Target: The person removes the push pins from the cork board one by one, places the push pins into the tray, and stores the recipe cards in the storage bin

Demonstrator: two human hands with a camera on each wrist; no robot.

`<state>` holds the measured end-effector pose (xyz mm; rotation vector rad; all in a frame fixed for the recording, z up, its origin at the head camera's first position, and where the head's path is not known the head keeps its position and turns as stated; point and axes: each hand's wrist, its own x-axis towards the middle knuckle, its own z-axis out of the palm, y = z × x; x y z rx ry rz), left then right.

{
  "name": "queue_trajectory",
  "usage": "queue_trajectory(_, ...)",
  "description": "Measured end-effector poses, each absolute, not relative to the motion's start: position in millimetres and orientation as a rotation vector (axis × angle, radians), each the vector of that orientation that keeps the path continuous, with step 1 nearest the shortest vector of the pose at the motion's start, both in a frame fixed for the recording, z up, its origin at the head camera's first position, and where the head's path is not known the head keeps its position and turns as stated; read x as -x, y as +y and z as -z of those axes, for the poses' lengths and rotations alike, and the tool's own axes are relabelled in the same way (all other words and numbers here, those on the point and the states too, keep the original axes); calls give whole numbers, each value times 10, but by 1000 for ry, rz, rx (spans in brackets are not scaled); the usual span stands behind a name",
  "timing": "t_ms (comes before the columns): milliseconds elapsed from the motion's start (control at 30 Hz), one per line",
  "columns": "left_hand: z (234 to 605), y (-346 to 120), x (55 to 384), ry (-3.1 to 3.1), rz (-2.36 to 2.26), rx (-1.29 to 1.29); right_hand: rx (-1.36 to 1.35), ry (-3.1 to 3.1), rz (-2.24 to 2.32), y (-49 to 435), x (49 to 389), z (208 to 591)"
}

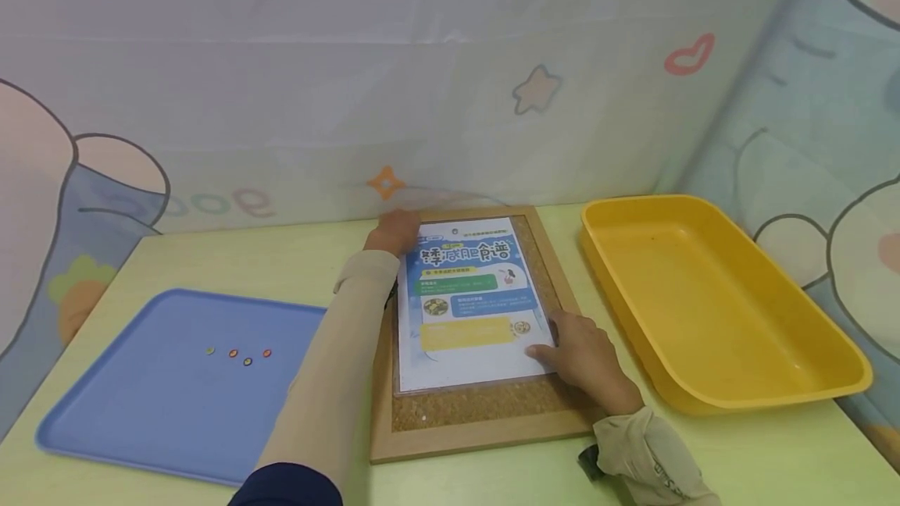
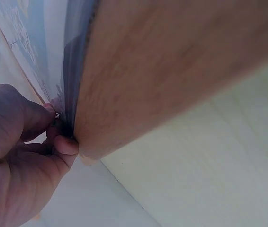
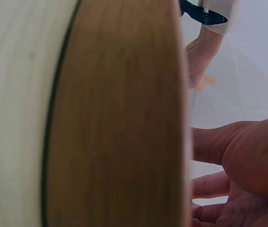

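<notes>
A printed poster sheet (image 1: pixel 478 311) in clear plastic lies on a wood-framed corkboard (image 1: pixel 464 415), its print blue, green and yellow. At the sheet's upper left corner is my left hand (image 1: pixel 394 232). The left wrist view shows that thumb and finger pinching close together at the corner, beside the wooden frame (image 2: pixel 167 61). What else sits between those fingertips is hidden. My right hand (image 1: pixel 587 356) rests on the sheet's lower right edge, thumb stretched over the paper and fingers extended. From the right wrist, the frame's side (image 3: pixel 115 113) covers the fingertips.
A blue tray (image 1: pixel 176 412) with several tiny coloured round pieces (image 1: pixel 233 353) lies to the left, partly behind the left sleeve. On the right stands a deep yellow tub (image 1: pixel 703 303), close to the board. A printed cloth backdrop (image 1: pixel 422 100) rises behind the table.
</notes>
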<state>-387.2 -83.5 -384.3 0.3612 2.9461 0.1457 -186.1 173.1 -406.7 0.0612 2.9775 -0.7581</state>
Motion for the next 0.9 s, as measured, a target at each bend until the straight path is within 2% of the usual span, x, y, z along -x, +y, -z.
queue_trajectory(267, 3845, -854, 3898, 2920, -182, -334, -23, 3001, 740, 1748, 1865, 4081)
queue_trajectory(500, 3880, -846, 3947, 2961, -119, -428, -31, 3000, 738, 1764, 1873, 4080)
queue_trajectory(900, 3946, -955, 4038, 3023, -267, -427, -39, 2980, 729, 1752, 1873, 4079)
